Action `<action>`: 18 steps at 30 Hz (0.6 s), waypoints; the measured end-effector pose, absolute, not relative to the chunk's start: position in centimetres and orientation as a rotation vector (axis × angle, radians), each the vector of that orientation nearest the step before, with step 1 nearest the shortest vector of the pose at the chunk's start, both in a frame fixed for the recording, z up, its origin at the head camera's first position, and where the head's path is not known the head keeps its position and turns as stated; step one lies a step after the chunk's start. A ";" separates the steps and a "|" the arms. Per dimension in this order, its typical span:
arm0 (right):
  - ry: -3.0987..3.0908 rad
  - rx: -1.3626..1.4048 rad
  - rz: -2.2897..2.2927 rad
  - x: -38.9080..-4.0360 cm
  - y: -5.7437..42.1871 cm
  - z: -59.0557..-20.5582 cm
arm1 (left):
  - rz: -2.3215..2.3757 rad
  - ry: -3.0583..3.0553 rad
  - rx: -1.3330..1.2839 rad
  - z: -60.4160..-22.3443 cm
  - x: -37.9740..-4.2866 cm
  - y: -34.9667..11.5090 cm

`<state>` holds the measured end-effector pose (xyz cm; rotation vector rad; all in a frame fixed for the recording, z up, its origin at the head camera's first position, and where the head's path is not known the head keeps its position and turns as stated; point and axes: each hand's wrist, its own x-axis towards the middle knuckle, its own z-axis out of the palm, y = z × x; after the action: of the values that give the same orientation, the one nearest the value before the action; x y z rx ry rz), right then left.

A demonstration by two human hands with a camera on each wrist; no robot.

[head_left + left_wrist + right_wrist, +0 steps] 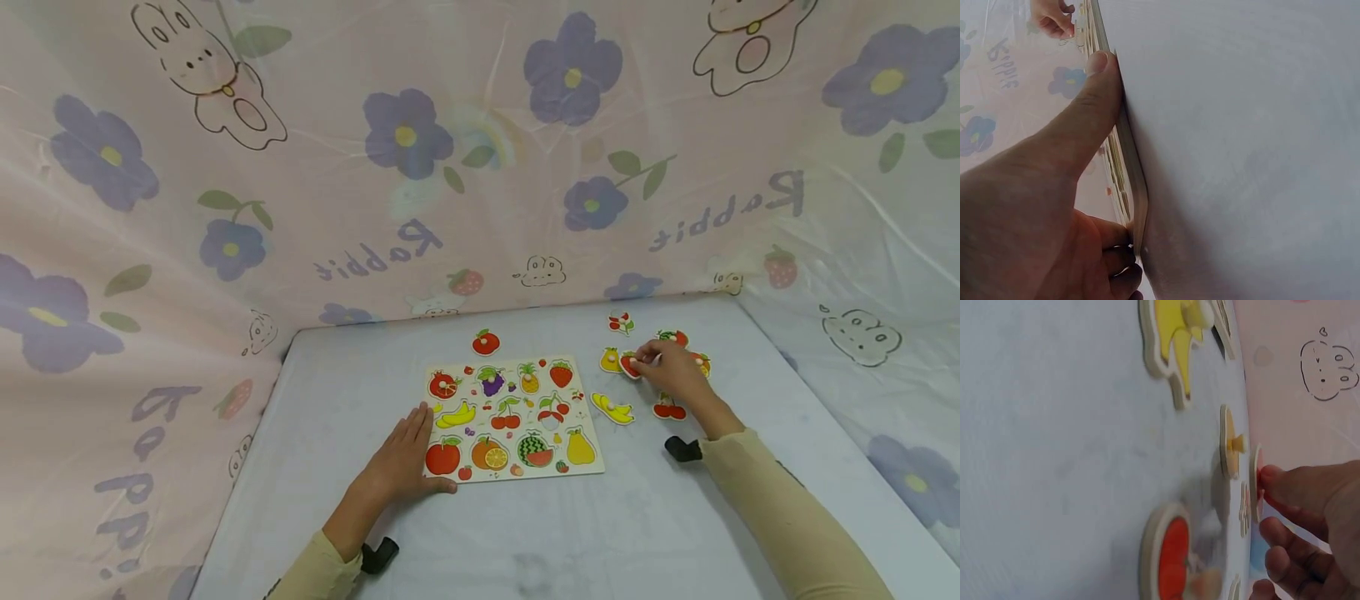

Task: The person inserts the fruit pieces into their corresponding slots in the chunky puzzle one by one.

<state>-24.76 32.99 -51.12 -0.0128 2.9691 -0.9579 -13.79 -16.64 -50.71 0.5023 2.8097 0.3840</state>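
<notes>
A white puzzle board (528, 418) printed with colourful fruit lies flat on the table. My left hand (401, 454) rests at its near left corner, fingers along the left edge and thumb against the near edge. To the right of the board, my right hand (675, 371) pinches a strawberry puzzle piece (629, 365) between thumb and fingers. In the right wrist view that strawberry piece (1256, 494) stands edge-on at the fingertips. Close to this hand lie a pear piece (610, 360), a banana piece (612, 409), a cherry piece (669, 407) and a watermelon piece (673, 337).
A red tomato-like piece (486, 342) lies beyond the board's far edge. Another small red-and-green piece (620, 322) sits farther back on the right, and an orange piece (702, 364) is partly behind the right hand. Patterned curtains (480, 208) enclose the white table (337, 375).
</notes>
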 end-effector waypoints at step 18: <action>2.980 -0.115 -0.995 -24.6 29.5 -50.8 | 0.419 2.807 0.480 -50.3 -13.5 -16.5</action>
<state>-24.59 29.46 -50.82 -0.1151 2.9803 -0.9953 -13.52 -16.50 -50.29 0.4797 2.8065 0.4187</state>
